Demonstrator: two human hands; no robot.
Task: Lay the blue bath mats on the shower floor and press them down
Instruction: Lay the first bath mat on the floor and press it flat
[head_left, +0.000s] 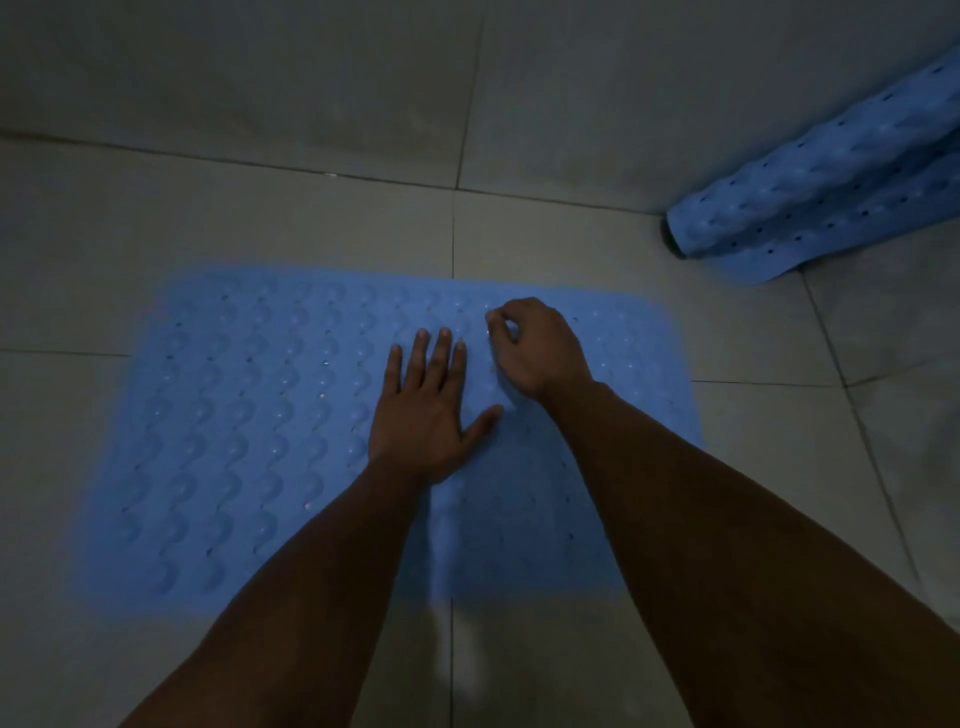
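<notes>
One mat (234, 415) lies flat on the tiled floor (156, 218) at mid-frame and the pressing looks under way: the left hand (426, 410) lies on it palm down with straight fingers, while the right hand (535, 348) has its fingers curled against the surface, pinching or pushing with knuckles, I cannot tell. Next, I reckon, come the untouched edges, then the roll (821, 192) at upper right, cut off by the frame; dim light blurs the mat's near edge.
</notes>
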